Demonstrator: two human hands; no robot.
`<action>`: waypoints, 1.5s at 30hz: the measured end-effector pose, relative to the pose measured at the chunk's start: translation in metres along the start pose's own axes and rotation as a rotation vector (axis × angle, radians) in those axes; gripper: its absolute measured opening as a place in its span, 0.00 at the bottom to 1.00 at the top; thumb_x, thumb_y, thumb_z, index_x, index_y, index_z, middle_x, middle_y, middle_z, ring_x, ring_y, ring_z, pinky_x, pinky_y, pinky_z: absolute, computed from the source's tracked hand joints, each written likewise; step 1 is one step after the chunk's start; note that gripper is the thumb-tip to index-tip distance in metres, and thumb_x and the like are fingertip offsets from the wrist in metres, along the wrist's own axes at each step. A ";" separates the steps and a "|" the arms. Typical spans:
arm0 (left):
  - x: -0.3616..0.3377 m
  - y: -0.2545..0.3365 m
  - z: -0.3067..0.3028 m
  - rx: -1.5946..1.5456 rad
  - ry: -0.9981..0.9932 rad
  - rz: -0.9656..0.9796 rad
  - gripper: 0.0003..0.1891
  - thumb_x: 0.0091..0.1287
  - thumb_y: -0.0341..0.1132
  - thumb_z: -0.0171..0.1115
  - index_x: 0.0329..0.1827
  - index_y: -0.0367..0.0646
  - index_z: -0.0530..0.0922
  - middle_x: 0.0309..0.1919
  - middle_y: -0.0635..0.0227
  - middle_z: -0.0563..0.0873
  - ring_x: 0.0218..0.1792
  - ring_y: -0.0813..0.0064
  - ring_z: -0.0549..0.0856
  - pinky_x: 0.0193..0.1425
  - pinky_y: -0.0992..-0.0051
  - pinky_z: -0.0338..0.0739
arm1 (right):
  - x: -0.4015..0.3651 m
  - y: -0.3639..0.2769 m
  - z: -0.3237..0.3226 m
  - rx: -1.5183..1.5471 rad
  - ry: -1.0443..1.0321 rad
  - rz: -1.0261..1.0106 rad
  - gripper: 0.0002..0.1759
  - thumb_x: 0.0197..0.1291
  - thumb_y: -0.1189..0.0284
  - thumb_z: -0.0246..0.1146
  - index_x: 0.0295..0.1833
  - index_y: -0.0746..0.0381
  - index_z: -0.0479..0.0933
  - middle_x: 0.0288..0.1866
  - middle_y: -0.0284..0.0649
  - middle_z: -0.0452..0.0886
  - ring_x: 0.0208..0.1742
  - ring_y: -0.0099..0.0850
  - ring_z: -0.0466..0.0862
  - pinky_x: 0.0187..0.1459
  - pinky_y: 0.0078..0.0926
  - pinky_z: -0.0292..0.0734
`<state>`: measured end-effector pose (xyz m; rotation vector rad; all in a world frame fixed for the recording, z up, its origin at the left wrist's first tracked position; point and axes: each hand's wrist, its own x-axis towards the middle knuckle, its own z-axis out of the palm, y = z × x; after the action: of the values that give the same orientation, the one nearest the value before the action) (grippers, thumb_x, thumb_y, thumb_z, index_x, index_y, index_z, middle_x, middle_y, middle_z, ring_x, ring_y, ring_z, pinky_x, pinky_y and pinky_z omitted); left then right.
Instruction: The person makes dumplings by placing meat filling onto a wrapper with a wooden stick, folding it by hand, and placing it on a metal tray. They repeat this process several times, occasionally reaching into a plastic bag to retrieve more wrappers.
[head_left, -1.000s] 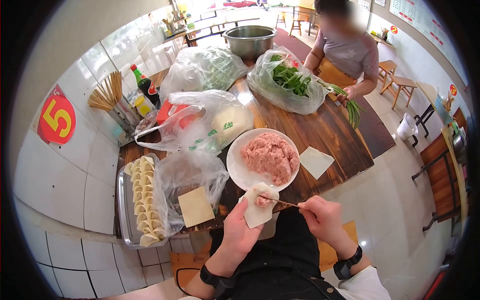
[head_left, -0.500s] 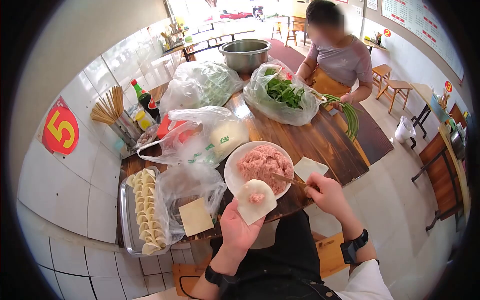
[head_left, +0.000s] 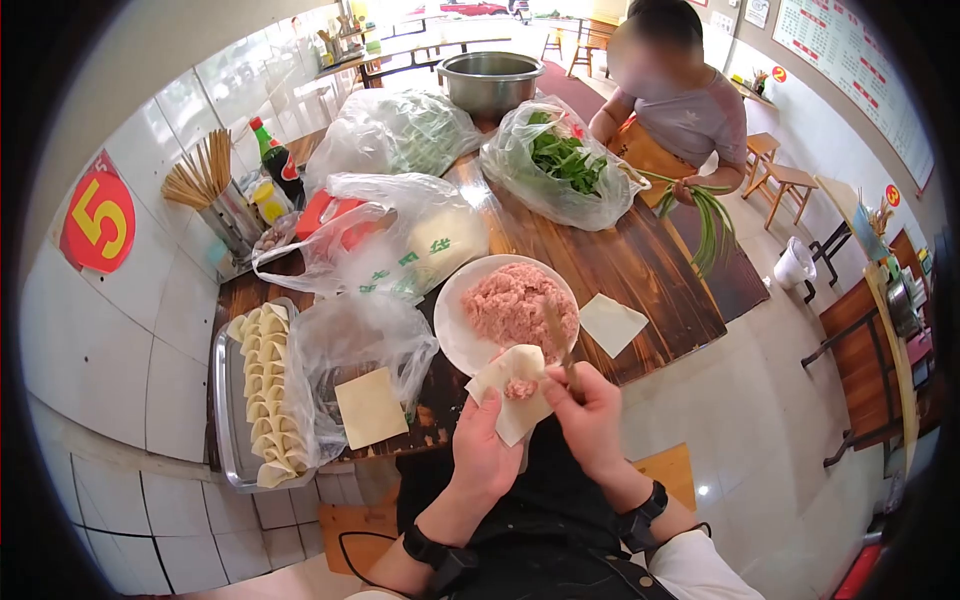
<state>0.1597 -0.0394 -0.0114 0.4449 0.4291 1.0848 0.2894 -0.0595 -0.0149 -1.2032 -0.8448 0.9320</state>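
Observation:
My left hand [head_left: 482, 445] is closed on the edge of a dumpling wrapper [head_left: 516, 428], held in front of the plate. A small dab of minced meat [head_left: 520, 388] sits on the wrapper, whose far edge curls up. My right hand [head_left: 592, 420] is closed around a flat filling stick [head_left: 556, 338], its blade pointing up and away, and its fingertips meet the wrapper's right side. Just beyond, a white plate [head_left: 452, 335] bears a mound of pink minced meat [head_left: 515, 305]. Single square wrappers lie left [head_left: 371, 408] and right [head_left: 612, 324] of the plate.
At left, a metal tray [head_left: 228, 430] holds rows of folded dumplings [head_left: 268, 400]. Plastic bags [head_left: 385, 240], a bag of greens [head_left: 565, 165] and a large metal pot [head_left: 490, 85] crowd the wooden table [head_left: 660, 290]. Across it, a person [head_left: 680, 120] holds long green stalks [head_left: 710, 225].
My right hand has come left from beside the plate to the wrapper, and the stick has swung from sideways to nearly upright. The wrapper's far edge has curled. The whole view has shifted somewhat.

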 end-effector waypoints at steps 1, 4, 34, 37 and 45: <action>0.000 -0.001 -0.001 -0.018 0.013 0.008 0.25 0.81 0.40 0.42 0.78 0.41 0.57 0.73 0.59 0.68 0.74 0.62 0.68 0.79 0.60 0.61 | -0.005 -0.010 0.004 -0.263 -0.026 -0.239 0.06 0.62 0.75 0.69 0.44 0.62 0.84 0.31 0.30 0.79 0.28 0.18 0.76 0.26 0.16 0.68; 0.000 -0.006 -0.006 -0.081 0.025 0.024 0.27 0.82 0.42 0.41 0.78 0.39 0.54 0.74 0.58 0.67 0.75 0.63 0.66 0.80 0.62 0.59 | -0.015 -0.010 0.017 -0.566 -0.064 -0.527 0.11 0.54 0.78 0.71 0.44 0.58 0.86 0.32 0.38 0.81 0.28 0.26 0.82 0.27 0.22 0.75; -0.006 0.011 0.001 0.036 0.170 -0.149 0.19 0.80 0.29 0.44 0.71 0.36 0.66 0.68 0.55 0.75 0.69 0.60 0.74 0.76 0.61 0.67 | 0.000 -0.017 -0.033 -0.836 0.014 -0.250 0.09 0.63 0.66 0.69 0.35 0.60 0.82 0.27 0.36 0.80 0.26 0.28 0.81 0.30 0.27 0.74; -0.002 0.002 0.001 -0.028 0.187 -0.085 0.19 0.80 0.31 0.44 0.71 0.34 0.66 0.68 0.56 0.75 0.69 0.64 0.74 0.75 0.64 0.68 | -0.008 0.005 -0.022 -0.154 -0.223 0.121 0.10 0.70 0.68 0.64 0.41 0.65 0.78 0.31 0.26 0.76 0.35 0.14 0.72 0.36 0.19 0.70; 0.000 0.002 0.007 -0.061 0.191 0.013 0.20 0.81 0.34 0.43 0.71 0.35 0.65 0.68 0.55 0.74 0.71 0.63 0.72 0.77 0.64 0.65 | -0.019 0.008 0.010 -0.050 -0.167 0.135 0.11 0.63 0.70 0.68 0.46 0.64 0.76 0.32 0.27 0.77 0.33 0.14 0.73 0.36 0.16 0.71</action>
<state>0.1621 -0.0397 -0.0041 0.2912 0.5606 1.1544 0.2720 -0.0726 -0.0216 -1.2501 -0.9330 1.1391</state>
